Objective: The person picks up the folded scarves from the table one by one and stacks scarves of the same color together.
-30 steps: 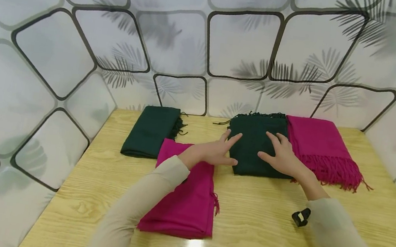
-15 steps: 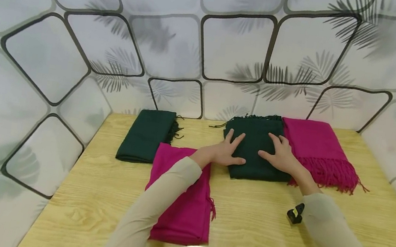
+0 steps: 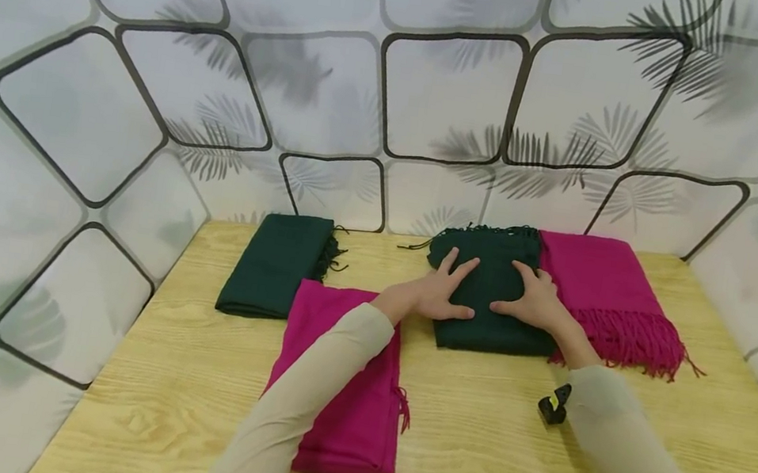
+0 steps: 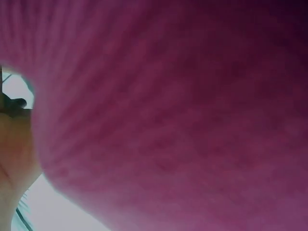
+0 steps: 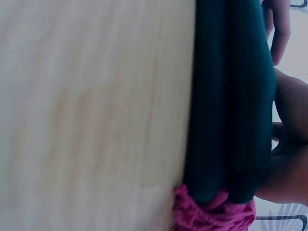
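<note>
A folded dark green scarf (image 3: pixel 491 277) with fringe along its back edge lies at the back, right of the middle. My left hand (image 3: pixel 439 294) is on its left half, fingers spread. On its right half is my right hand (image 3: pixel 534 301), thumb pointing left and fingers slightly bent. The right wrist view shows the thick folded front edge of the green scarf (image 5: pixel 231 96), with magenta fringe (image 5: pixel 216 214) below. A magenta scarf (image 3: pixel 346 432) lies under my left forearm, and its cloth (image 4: pixel 168 120) fills most of the left wrist view.
Another folded magenta scarf (image 3: pixel 593 273), fringed in front, adjoins the green one on the right. A smaller dark green scarf (image 3: pixel 280 265) lies at the back left. A small black device (image 3: pixel 554 405) hangs by my right sleeve. Patterned walls enclose the wooden table (image 3: pixel 467 440).
My left hand has moved right, further onto the green scarf, toward my right hand. The right hand has stayed nearly in place. The head view has shifted slightly.
</note>
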A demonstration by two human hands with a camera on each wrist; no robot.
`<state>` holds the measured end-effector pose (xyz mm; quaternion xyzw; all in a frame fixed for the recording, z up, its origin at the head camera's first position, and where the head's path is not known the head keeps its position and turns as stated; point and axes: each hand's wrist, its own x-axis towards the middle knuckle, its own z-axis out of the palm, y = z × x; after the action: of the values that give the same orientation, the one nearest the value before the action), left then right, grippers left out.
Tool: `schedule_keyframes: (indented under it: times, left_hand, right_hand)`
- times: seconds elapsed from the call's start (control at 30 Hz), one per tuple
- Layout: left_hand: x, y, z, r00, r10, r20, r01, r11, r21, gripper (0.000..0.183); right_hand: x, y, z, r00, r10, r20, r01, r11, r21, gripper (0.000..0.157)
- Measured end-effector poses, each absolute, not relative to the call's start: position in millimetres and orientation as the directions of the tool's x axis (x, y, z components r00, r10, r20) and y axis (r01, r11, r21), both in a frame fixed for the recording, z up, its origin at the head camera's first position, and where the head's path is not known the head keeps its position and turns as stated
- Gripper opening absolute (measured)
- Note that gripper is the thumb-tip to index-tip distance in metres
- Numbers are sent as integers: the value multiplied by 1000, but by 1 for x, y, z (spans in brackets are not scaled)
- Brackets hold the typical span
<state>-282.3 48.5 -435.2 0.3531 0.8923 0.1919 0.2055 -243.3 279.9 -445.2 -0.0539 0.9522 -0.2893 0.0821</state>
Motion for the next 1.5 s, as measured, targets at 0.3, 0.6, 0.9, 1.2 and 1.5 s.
schedule_keyframes:
  times: [0.3, 0.6, 0.9, 1.2, 1.5]
  left_hand:
    - [-289, 58, -440, -640, 759, -121, 579, 580, 573, 92]
    - [-296, 61, -439, -637, 767, -74, 565, 531, 632, 88]
    - [-288, 68, -437, -606, 768, -208, 629, 623, 465, 83]
    - [-286, 69, -434, -616, 743, -264, 600, 659, 453, 82]
    - [-291, 67, -437, -630, 743, -226, 593, 648, 478, 82]
  right_hand:
    - [-252, 276, -442, -967, -182, -175, -39, 791, -610, 97]
    - [-254, 281, -437, -949, -234, -212, 43, 571, -820, 100]
    - [-259, 274, -442, -953, -268, -141, -103, 725, -681, 102]
    - [-256, 270, -437, -950, -261, -171, -35, 634, -772, 99]
    - [-256, 273, -443, -923, -231, -307, 224, 327, -918, 98]
